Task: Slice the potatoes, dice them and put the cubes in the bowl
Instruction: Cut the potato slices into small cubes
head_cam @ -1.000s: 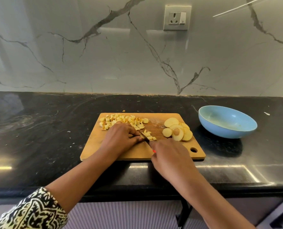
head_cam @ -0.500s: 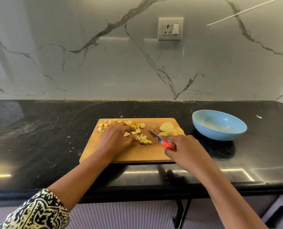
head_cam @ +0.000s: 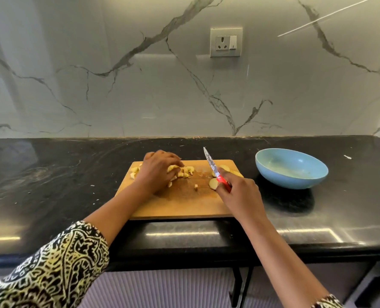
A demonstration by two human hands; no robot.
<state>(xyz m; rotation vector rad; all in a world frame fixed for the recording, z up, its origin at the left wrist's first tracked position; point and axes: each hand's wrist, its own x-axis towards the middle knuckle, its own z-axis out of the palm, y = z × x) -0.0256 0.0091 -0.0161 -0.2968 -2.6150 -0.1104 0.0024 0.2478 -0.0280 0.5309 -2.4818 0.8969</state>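
1. Counter (head_cam: pixel 51 174): black glossy stone with faint pale swirls, spanning the full width; light streaks reflected near the front edge.
2. Wall (head_cam: pixel 118 96): white marble-look panel behind the counter, grey veins.
3. Socket (head_cam: pixel 226 42): set in the wall, upper middle; one outlet, switch at its right.
4. White scrap (head_cam: pixel 347 156): on the counter, far right.
5. Pale specks (head_cam: pixel 92 185): scattered on the counter, left part.
6. Cabinet fronts (head_cam: pixel 162 287): pale, ribbed, under the counter edge.
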